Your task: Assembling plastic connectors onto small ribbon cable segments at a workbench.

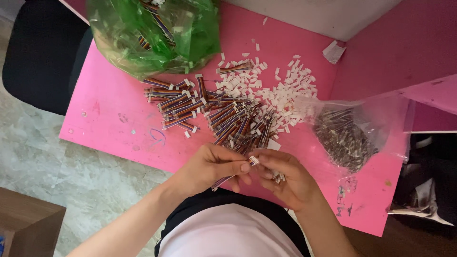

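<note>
A pink table [109, 119] holds heaped ribbon cables [223, 114] and loose white connectors [285, 90], all within reach; the left hand [209, 169] pinches one ribbon cable [223, 180] closed-fingered, while the right hand [285, 178] curls shut around a white connector [253, 160] at its end

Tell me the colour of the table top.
The table top is bright pink, seen plainly in the head view.
</note>
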